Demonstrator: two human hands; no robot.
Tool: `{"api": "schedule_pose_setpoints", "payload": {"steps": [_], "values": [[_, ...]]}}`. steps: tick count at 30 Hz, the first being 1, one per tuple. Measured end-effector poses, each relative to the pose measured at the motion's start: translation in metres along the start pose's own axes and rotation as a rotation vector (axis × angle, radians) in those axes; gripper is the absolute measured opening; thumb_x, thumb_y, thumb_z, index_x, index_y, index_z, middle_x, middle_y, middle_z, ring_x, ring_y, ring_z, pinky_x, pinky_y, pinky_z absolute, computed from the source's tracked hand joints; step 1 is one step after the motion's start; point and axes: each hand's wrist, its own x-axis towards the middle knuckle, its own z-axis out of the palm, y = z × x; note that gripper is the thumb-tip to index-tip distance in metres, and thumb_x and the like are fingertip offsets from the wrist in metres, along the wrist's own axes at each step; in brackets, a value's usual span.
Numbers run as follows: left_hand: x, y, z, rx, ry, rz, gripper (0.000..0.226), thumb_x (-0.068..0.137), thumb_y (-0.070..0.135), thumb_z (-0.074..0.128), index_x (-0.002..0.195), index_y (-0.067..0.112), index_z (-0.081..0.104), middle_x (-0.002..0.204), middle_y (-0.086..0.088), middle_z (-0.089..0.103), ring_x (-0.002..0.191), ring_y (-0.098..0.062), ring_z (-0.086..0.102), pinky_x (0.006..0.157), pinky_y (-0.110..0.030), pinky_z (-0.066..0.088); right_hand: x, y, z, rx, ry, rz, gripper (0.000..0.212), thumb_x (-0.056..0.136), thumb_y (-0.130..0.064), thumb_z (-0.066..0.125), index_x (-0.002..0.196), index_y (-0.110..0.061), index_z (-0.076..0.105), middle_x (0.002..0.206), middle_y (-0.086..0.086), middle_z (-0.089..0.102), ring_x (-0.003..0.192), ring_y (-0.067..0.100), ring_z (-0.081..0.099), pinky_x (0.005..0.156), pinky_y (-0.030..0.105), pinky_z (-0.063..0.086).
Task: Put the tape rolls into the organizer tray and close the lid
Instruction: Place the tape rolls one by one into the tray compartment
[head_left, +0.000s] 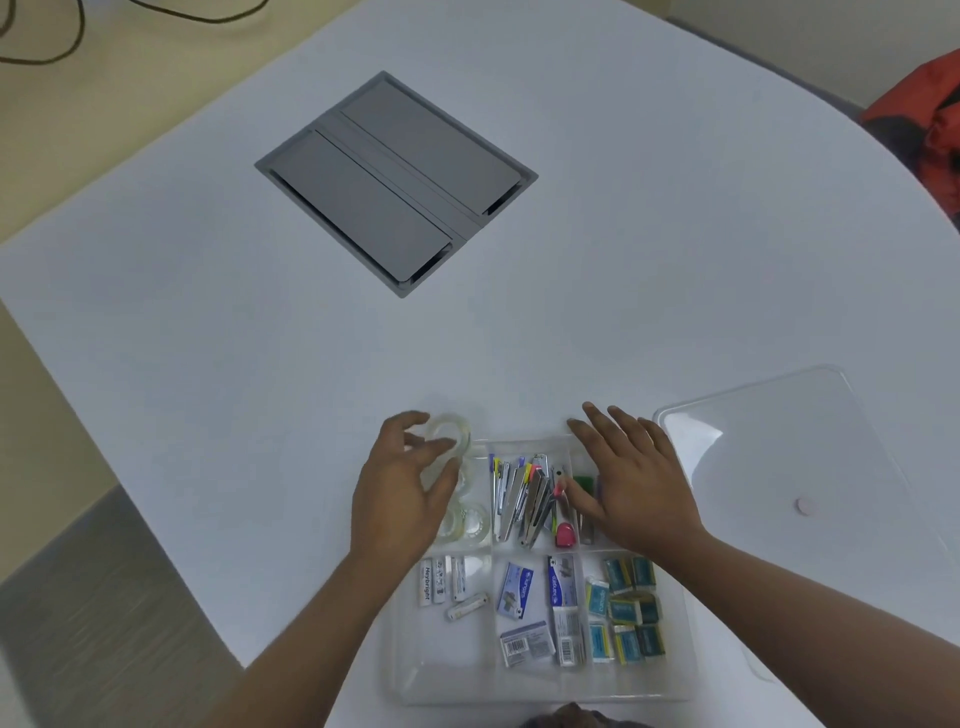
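Observation:
A clear organizer tray (441, 675) with several compartments lies at the table's near edge. My left hand (402, 483) grips a clear tape roll (451, 432) over the tray's far-left compartment. More clear tape rolls (470, 522) lie in that compartment, partly hidden by my palm. My right hand (631, 475) rests with fingers spread on the tray's far-right part, holding nothing. The clear lid (795, 467) lies flat on the table to the right of the tray.
The tray also holds staplers and clips (524, 499), batteries (441, 579), staple boxes (540, 603) and small teal packets (626, 603). A grey cable hatch (395, 182) is set into the white table further away. An orange bag (930, 130) sits at the far right.

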Motion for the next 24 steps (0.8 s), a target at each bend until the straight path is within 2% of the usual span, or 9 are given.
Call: {"api": "schedule_pose_setpoints", "payload": {"steps": [2, 7, 12, 15, 18, 21, 23, 24], "values": [[-0.017, -0.001, -0.001, 0.034, -0.003, -0.001, 0.018, 0.085, 0.030, 0.070, 0.102, 0.026, 0.073, 0.123, 0.012, 0.047, 0.094, -0.004, 0.050, 0.071, -0.028, 0.050, 0.000, 0.000, 0.000, 0.000, 0.002, 0.001, 0.069, 0.090, -0.070, 0.027, 0.145, -0.031, 0.036, 0.155, -0.002, 0.035, 0.143, 0.023, 0.029, 0.117, 0.042, 0.014], [-0.033, -0.001, 0.004, 0.143, -0.078, -0.050, 0.022, 0.086, 0.030, 0.068, 0.106, 0.023, 0.072, 0.089, 0.012, 0.046, 0.072, -0.010, 0.054, 0.060, -0.028, 0.049, 0.000, 0.000, 0.001, -0.009, -0.002, 0.002, 0.068, 0.090, -0.070, 0.029, 0.145, -0.031, 0.035, 0.155, -0.002, 0.035, 0.142, 0.023, 0.029, 0.117, 0.041, 0.012], [-0.021, 0.003, 0.014, 0.302, -0.214, -0.107, 0.026, 0.093, 0.036, 0.055, 0.114, 0.025, 0.067, 0.101, 0.004, 0.057, 0.088, -0.018, 0.062, 0.070, -0.032, 0.051, -0.001, 0.000, 0.002, -0.012, -0.003, 0.006, 0.068, 0.089, -0.070, 0.028, 0.145, -0.031, 0.035, 0.155, -0.002, 0.035, 0.143, 0.023, 0.029, 0.117, 0.042, 0.013], [-0.011, 0.005, 0.023, 0.399, -0.215, -0.130, 0.026, 0.096, 0.034, 0.049, 0.109, 0.022, 0.068, 0.102, 0.003, 0.059, 0.089, -0.020, 0.063, 0.066, -0.027, 0.044, -0.001, 0.001, 0.002, -0.011, -0.002, 0.007, 0.068, 0.089, -0.070, 0.028, 0.145, -0.032, 0.035, 0.155, -0.002, 0.035, 0.142, 0.022, 0.029, 0.117, 0.042, 0.014], [-0.003, 0.005, 0.031, 0.430, -0.199, -0.217, 0.021, 0.095, 0.032, 0.052, 0.099, 0.016, 0.065, 0.100, 0.004, 0.065, 0.089, -0.020, 0.064, 0.063, -0.024, 0.034, -0.001, 0.001, 0.002, -0.008, -0.001, 0.004, 0.068, 0.089, -0.070, 0.029, 0.145, -0.031, 0.035, 0.155, -0.002, 0.035, 0.142, 0.023, 0.029, 0.117, 0.042, 0.013], [-0.002, 0.004, 0.037, 0.506, -0.247, -0.246, 0.018, 0.093, 0.027, 0.054, 0.076, 0.019, 0.055, 0.077, 0.007, 0.058, 0.067, -0.013, 0.055, 0.050, -0.023, 0.025, -0.001, 0.001, 0.001, -0.011, 0.000, 0.003, 0.068, 0.089, -0.070, 0.028, 0.145, -0.031, 0.035, 0.155, -0.002, 0.035, 0.142, 0.023, 0.030, 0.117, 0.042, 0.013], [-0.002, 0.004, 0.038, 0.526, -0.270, -0.270, 0.021, 0.091, 0.023, 0.055, 0.071, 0.022, 0.050, 0.061, 0.011, 0.041, 0.051, -0.005, 0.037, 0.042, -0.018, 0.015, -0.001, 0.000, 0.000, -0.013, 0.001, -0.004, 0.069, 0.089, -0.070, 0.027, 0.145, -0.030, 0.036, 0.155, -0.002, 0.035, 0.142, 0.023, 0.030, 0.117, 0.043, 0.015], [-0.001, 0.004, 0.040, 0.542, -0.286, -0.265, 0.019, 0.091, 0.022, 0.055, 0.073, 0.022, 0.053, 0.059, 0.011, 0.037, 0.048, -0.004, 0.033, 0.040, -0.015, 0.013, -0.001, 0.000, -0.001, -0.012, 0.004, -0.004, 0.069, 0.089, -0.069, 0.027, 0.145, -0.030, 0.036, 0.155, -0.002, 0.035, 0.142, 0.023, 0.030, 0.116, 0.043, 0.016]]}}
